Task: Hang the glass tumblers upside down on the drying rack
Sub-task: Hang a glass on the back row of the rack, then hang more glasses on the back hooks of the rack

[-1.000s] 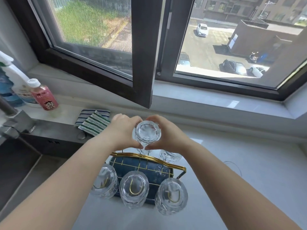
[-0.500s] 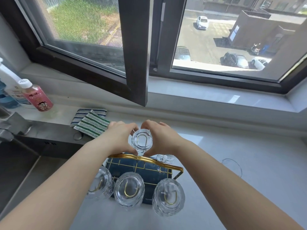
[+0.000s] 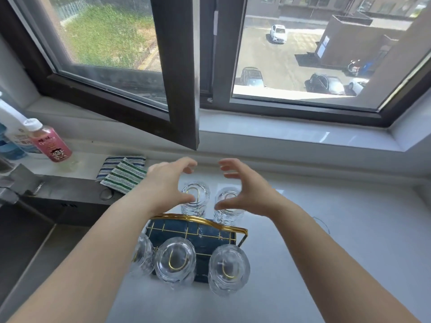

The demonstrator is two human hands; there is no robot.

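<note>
A drying rack [image 3: 196,221] with gold wire and a dark blue base stands on the white counter. Several clear glass tumblers hang upside down on its prongs: three on the near side, at left [image 3: 142,257], middle [image 3: 175,261] and right [image 3: 229,268], and two on the far side, at left [image 3: 195,199] and right [image 3: 227,207]. My left hand [image 3: 166,183] and my right hand [image 3: 242,188] hover above the far tumblers, fingers spread and curved, holding nothing. My right hand partly covers the far right tumbler.
A sink [image 3: 21,229] with a metal faucet [image 3: 14,183] lies at the left. Striped cloths [image 3: 122,173] lie behind it, next to a pink bottle [image 3: 50,142] and a white spray bottle [image 3: 14,129]. An open window frame [image 3: 179,73] juts inward above the counter.
Both hands lowered the tumbler onto a far prong, let go of it and spread apart. The camera view came closer to the rack.
</note>
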